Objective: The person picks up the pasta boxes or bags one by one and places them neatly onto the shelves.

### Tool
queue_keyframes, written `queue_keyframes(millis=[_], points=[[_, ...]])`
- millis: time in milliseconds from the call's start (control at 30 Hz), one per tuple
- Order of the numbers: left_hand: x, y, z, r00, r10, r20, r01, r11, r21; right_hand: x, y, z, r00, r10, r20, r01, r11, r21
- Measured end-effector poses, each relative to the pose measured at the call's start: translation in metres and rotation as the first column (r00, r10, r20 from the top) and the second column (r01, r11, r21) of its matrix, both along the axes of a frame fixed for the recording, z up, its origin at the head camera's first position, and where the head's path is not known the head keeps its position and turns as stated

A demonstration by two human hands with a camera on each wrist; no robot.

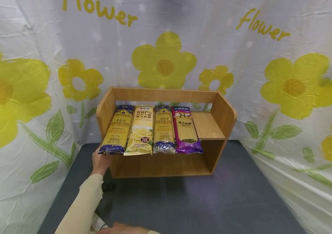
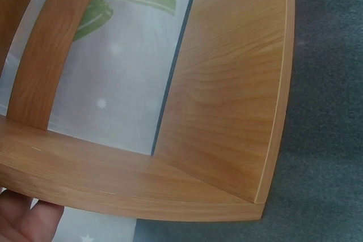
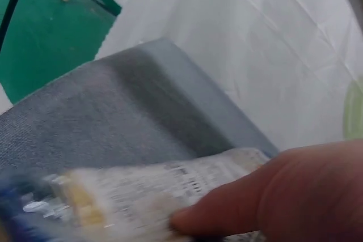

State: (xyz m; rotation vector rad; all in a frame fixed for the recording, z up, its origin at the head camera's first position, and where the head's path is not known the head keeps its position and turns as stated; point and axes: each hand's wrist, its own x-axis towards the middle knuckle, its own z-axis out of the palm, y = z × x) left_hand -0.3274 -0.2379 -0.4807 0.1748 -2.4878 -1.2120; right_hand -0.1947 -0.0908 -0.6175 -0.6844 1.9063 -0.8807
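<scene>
A wooden shelf (image 1: 160,169) stands on the dark table. Four pasta packets lie side by side on its upper board: a blue-and-yellow one (image 1: 119,130), a cream one (image 1: 139,130), another blue-and-yellow one (image 1: 164,128) and a purple one (image 1: 187,130). My left hand (image 1: 101,161) grips the shelf's left side panel (image 2: 130,188) below the leftmost packet, part of the hand hidden by it. In the left wrist view, its fingers (image 2: 42,219) lie along the panel's edge. Low in the head view, my right hand (image 1: 122,229) holds a printed plastic pasta packet (image 3: 147,191), thumb pressed on its white label.
At the right end of the upper board is a bare stretch of wood (image 1: 208,125). A small black object (image 1: 108,186) lies on the table (image 1: 212,201) by my left forearm. White curtains (image 1: 300,42) with yellow flowers enclose the back and sides.
</scene>
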Motion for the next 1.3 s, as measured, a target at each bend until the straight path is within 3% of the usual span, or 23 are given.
queue_keyframes(millis=[33,67,133,200,267,367,500,600,767,867,1000,1300], points=[[0.0,0.0,0.0,1.0,0.0,0.001,0.0,1.0,0.004,0.002,0.006,0.012,0.999,0.039,0.02,-0.038,0.998,-0.041],[0.0,0.001,-0.001,1.0,-0.001,0.005,0.001,1.0,0.005,0.005,0.012,0.027,0.994,0.023,0.105,-0.017,0.998,-0.059],[0.0,0.001,-0.001,1.0,-0.002,0.015,0.002,1.0,0.006,0.009,0.025,0.052,0.963,-0.023,0.267,0.041,0.997,-0.06],[0.0,0.0,-0.001,1.0,-0.004,0.029,0.004,1.0,0.001,0.01,0.04,0.067,0.932,-0.042,0.36,0.072,0.995,-0.07],[0.001,0.0,0.0,0.999,-0.002,0.044,0.002,1.0,0.003,0.005,0.056,0.071,0.936,0.048,0.348,-0.005,0.992,-0.125],[0.003,-0.001,0.001,0.999,0.0,0.052,0.0,1.0,0.012,0.0,0.082,0.073,0.96,0.128,0.249,-0.084,0.98,-0.182],[0.003,-0.003,0.001,0.999,0.008,0.047,-0.009,1.0,0.02,-0.003,0.118,0.075,0.985,0.07,0.158,-0.044,0.985,-0.165],[0.002,-0.003,0.001,0.999,0.011,0.038,-0.012,1.0,0.019,-0.005,0.144,0.073,1.0,0.029,0.005,-0.028,0.994,-0.107],[0.002,-0.002,-0.001,1.0,0.01,0.027,-0.01,1.0,0.007,-0.001,0.184,0.075,0.974,-0.036,-0.226,0.025,0.998,-0.051],[0.0,-0.002,-0.003,1.0,0.009,0.001,-0.009,1.0,-0.02,0.004,0.206,0.077,0.973,-0.157,-0.167,0.141,0.985,-0.103],[-0.003,-0.003,-0.004,1.0,0.008,-0.017,-0.009,0.999,-0.044,0.008,0.234,0.074,0.952,-0.298,-0.066,0.281,0.941,-0.187],[-0.001,-0.001,-0.002,1.0,0.005,-0.011,-0.005,1.0,-0.02,0.015,0.302,0.067,0.909,-0.415,0.03,0.402,0.856,-0.324]])
